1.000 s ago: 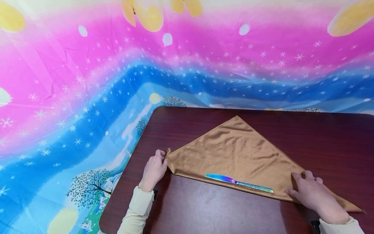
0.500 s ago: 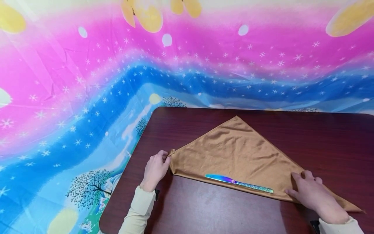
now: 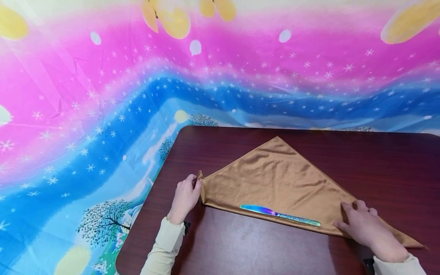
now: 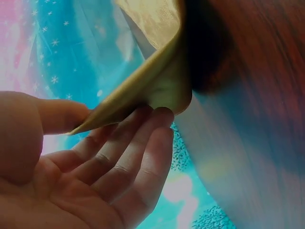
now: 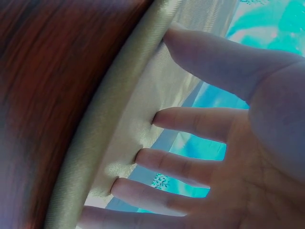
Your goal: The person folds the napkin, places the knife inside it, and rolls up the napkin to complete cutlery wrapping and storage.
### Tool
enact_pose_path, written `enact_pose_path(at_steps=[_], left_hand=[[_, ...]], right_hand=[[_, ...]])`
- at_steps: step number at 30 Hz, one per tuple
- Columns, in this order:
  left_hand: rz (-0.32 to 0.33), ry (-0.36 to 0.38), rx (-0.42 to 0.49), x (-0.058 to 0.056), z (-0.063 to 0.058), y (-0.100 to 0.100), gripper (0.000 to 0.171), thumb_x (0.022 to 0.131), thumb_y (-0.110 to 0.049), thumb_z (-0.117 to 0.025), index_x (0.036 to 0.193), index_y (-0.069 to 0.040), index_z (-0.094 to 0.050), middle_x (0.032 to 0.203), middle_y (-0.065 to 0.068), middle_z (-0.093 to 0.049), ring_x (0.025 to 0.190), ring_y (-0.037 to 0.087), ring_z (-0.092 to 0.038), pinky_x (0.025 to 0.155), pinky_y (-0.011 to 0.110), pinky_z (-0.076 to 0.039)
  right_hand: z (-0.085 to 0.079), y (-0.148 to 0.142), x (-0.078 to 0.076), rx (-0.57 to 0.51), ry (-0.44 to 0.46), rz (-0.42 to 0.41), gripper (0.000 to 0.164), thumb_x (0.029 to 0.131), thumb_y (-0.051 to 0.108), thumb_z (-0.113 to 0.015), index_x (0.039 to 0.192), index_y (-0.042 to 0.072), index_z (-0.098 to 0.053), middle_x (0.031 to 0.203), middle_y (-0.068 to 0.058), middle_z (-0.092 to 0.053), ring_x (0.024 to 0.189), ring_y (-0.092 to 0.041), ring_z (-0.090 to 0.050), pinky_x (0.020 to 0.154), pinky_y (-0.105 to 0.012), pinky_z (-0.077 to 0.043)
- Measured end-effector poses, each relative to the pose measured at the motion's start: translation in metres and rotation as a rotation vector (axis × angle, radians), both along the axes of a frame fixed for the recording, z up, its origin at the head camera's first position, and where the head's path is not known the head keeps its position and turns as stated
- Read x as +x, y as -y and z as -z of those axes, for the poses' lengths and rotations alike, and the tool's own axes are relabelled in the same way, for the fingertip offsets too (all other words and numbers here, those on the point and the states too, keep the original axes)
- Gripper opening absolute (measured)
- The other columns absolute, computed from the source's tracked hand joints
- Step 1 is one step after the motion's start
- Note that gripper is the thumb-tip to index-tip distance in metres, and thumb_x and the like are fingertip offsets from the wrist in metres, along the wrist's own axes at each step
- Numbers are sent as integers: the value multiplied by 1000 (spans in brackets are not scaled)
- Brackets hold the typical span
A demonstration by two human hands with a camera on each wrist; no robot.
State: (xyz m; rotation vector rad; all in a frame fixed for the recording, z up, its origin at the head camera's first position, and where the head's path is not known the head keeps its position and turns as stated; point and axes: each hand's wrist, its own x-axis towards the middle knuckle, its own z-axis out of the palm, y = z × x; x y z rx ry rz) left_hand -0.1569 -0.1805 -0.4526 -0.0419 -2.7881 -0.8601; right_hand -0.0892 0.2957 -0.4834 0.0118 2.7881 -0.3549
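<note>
A golden-brown cloth napkin, folded into a triangle, lies on the dark wooden table with its peak pointing away. On its near folded edge rests a rainbow-coloured table knife, blade to the left. At the napkin's left corner, my left hand pinches the cloth between thumb and fingers; the left wrist view shows the corner lifted and curving. My right hand presses its spread fingertips on the napkin near the right corner. In the right wrist view, the fingertips touch the cloth just behind its rolled edge.
Behind and left of the table hangs a pink and blue printed backdrop with snowflakes and trees. The table's rounded left edge runs close beside my left hand.
My left hand has shifted slightly right at the napkin's left corner, and the pinched tip has changed its angle, now standing up. The right hand and the knife stay in place.
</note>
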Motion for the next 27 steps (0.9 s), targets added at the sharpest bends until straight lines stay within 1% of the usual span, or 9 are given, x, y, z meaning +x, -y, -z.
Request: enact_pose_path(at_steps=[4,8,11,16,18,23,27], left_hand=[[16,-29,-4,-1,0,-1,17,95,-21,-57,87,-7,-63,69,3,-61,64,21,-56,60,34,-46],[24,-67,-2,-1,-1,-2,21,95,-19,-57,77,-9,-57,71,5,-60,67,23,-59,60,33,-46],[22,-77,20,-2,-2,-4,23,93,-18,-58,72,-10,-54,69,5,-61,67,22,-61,60,32,-47],[26,-55,63,-3,-4,-5,21,92,-16,-58,72,-10,-53,59,2,-56,57,15,-54,55,28,-42],[29,-47,73,-3,-4,-6,20,92,-16,-58,73,-10,-54,58,1,-54,56,13,-50,53,27,-40],[25,-38,88,-2,-6,-7,21,94,-18,-57,75,-10,-52,60,0,-48,54,12,-44,50,25,-35],[16,-31,101,-2,-8,-8,23,95,-21,-57,76,-10,-53,59,0,-49,53,13,-43,49,25,-34]], right_hand=[[1,0,-1,4,17,3,83,84,49,-67,132,-15,-42,123,-48,-30,101,-69,-34,80,-68,-38],[1,1,0,8,5,-4,82,85,48,-68,131,-15,-43,123,-48,-32,101,-70,-35,81,-68,-38],[0,1,0,15,-18,-12,80,84,46,-69,130,-15,-44,122,-48,-33,99,-70,-36,81,-68,-37],[1,3,2,17,-53,-21,77,83,42,-71,128,-15,-46,120,-48,-35,97,-69,-37,82,-66,-36],[2,2,2,16,-59,-21,76,82,41,-72,127,-15,-46,120,-48,-35,96,-69,-38,82,-66,-36],[5,0,0,10,-46,-15,79,83,44,-71,129,-15,-45,122,-48,-33,97,-70,-36,81,-67,-36],[4,0,0,6,-36,-11,80,83,45,-70,130,-14,-45,122,-48,-33,98,-70,-35,80,-67,-38]])
